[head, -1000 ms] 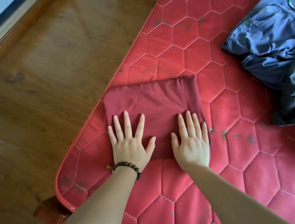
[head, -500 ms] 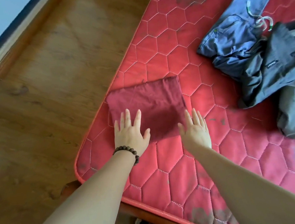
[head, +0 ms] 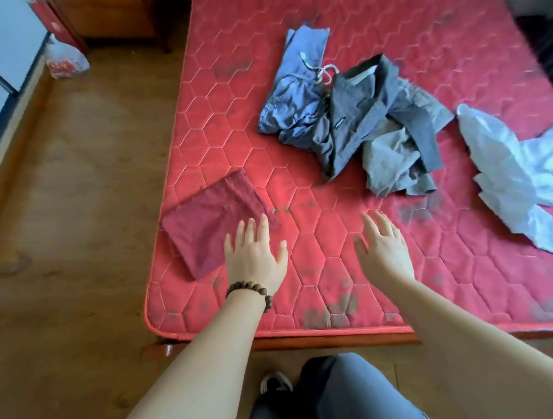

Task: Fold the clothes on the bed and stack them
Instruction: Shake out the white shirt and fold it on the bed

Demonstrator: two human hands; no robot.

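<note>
One item done: dark red folded garment (head: pixel 212 221) lies flat at the near left corner of the red quilted mattress (head: pixel 367 16); left hand (head: pixel 255 258) open, fingers spread, empty, at its near edge; right hand (head: pixel 383 248) open, empty, over bare mattress. Left to fold, by the look of it: blue garment (head: pixel 293 100), dark grey garment (head: pixel 360 113), light grey garment (head: pixel 390 158) tangled mid-bed; crumpled white garment (head: pixel 523 177) at right. No stack begun yet.

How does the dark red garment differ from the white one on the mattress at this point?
The dark red garment is folded into a flat rectangle; the white garment lies crumpled and spread out. The red one sits at the mattress's left edge beside the left hand; the white one lies far right, away from both hands. Both rest directly on the mattress.
</note>
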